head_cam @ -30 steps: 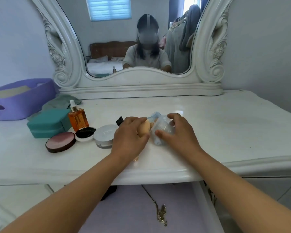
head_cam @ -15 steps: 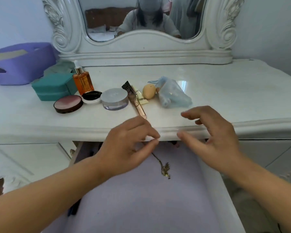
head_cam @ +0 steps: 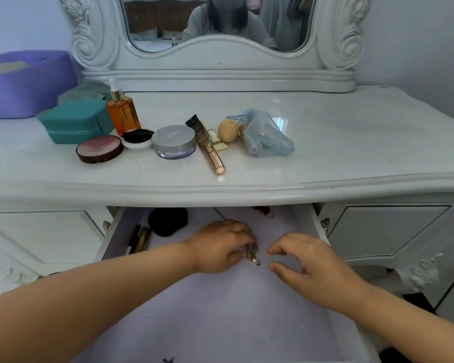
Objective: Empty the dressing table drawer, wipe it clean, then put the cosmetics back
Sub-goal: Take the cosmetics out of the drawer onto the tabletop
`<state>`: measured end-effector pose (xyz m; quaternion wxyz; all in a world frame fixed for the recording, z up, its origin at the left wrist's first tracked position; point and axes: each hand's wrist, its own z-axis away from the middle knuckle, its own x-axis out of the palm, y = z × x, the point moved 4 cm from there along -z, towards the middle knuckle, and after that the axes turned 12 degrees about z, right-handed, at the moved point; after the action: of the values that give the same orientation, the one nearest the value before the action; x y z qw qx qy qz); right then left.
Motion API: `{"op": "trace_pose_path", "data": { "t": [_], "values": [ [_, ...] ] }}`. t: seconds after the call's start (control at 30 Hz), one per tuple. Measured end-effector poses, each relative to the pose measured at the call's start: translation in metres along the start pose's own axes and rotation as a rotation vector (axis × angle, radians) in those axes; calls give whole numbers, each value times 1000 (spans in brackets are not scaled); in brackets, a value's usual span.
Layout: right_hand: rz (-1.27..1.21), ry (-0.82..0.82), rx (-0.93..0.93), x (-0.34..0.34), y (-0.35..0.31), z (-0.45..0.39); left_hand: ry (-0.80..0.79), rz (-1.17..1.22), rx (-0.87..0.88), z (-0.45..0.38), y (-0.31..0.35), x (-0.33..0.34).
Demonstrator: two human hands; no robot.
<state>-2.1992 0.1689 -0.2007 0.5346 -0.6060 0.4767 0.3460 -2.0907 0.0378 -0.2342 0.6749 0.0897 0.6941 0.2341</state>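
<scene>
The drawer (head_cam: pixel 316 229) stands pulled out below the white table top, lined in pale lilac. A gold pendant necklace (head_cam: pixel 253 254) lies on its floor. My left hand (head_cam: pixel 219 246) has its fingertips pinched on the pendant's top. My right hand (head_cam: pixel 307 260) hovers just right of it, fingers curled apart, holding nothing. Deeper in the drawer lie a black round compact (head_cam: pixel 167 221), two pen-like tubes (head_cam: pixel 139 239) and small red items (head_cam: pixel 264 210). On the table top sit an orange dropper bottle (head_cam: pixel 123 111), a pink compact (head_cam: pixel 99 148), a grey jar (head_cam: pixel 174 141), a beige sponge (head_cam: pixel 228 131) and a blue bag (head_cam: pixel 266 134).
A teal case (head_cam: pixel 74 121) and a purple basket (head_cam: pixel 24 82) sit at the left of the table top, with a green cloth (head_cam: pixel 84 90) behind. A rose-gold tube (head_cam: pixel 210 153) lies near the table's front edge. The mirror (head_cam: pixel 215 19) rises at the back.
Both hands came off the sponge and blue bag on the table top and went down into the drawer. My left hand now pinches the necklace pendant. The view tilted downward.
</scene>
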Motion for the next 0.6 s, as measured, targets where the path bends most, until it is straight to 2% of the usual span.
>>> {"op": "trace_pose_path", "data": {
  "t": [0.3, 0.5, 0.6],
  "values": [
    [-10, -69, -94, 16, -16, -18, 144, -113, -254, 60, -70, -37],
    [-25, -65, -168, 26, -31, -25, 141, -93, -311, 73, -93, -36],
    [-22, -72, -166, 27, -30, -25, 90, -46, -366, 80, -96, -24]
  ]
}}
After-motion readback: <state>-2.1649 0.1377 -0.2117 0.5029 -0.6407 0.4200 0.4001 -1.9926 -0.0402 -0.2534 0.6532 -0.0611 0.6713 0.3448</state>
